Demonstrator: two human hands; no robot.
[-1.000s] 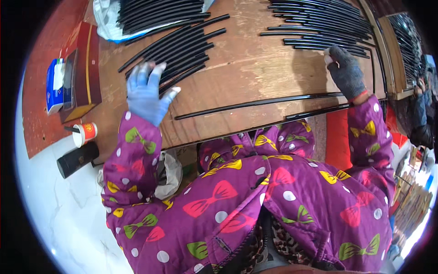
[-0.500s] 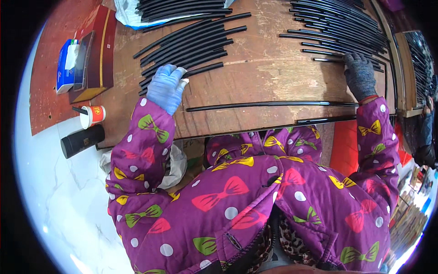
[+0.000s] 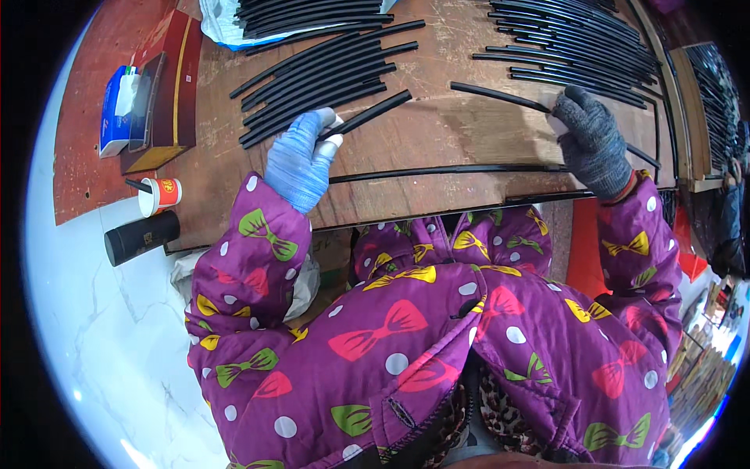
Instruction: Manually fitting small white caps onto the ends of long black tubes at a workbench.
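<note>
My left hand [image 3: 298,162], in a pale blue glove, is closed on a thick black tube [image 3: 376,110] that slants up to the right, clear of its row. Beside it lie several similar black tubes [image 3: 316,84] on the wooden table [image 3: 461,133]. In a dark grey glove, my right hand [image 3: 591,144] grips a thinner, shinier black rod [image 3: 494,93], whose ends stick out on both sides of the fist. Beyond that hand spreads a pile of like rods [image 3: 574,51]. One long black strip [image 3: 445,172] runs along the table's near edge, partly behind the right hand.
At the left stand a dark red box [image 3: 178,86], a blue tissue pack [image 3: 114,125], a paper cup [image 3: 166,194] and a black cylinder [image 3: 142,238]. More black tubes rest on a white sheet [image 3: 214,22] at the back. A wooden rail [image 3: 697,117] borders the right side.
Each hand has drawn one piece from its group: the left a thick tube, the right a thin rod. Both have come nearer me and inward, the right one more.
</note>
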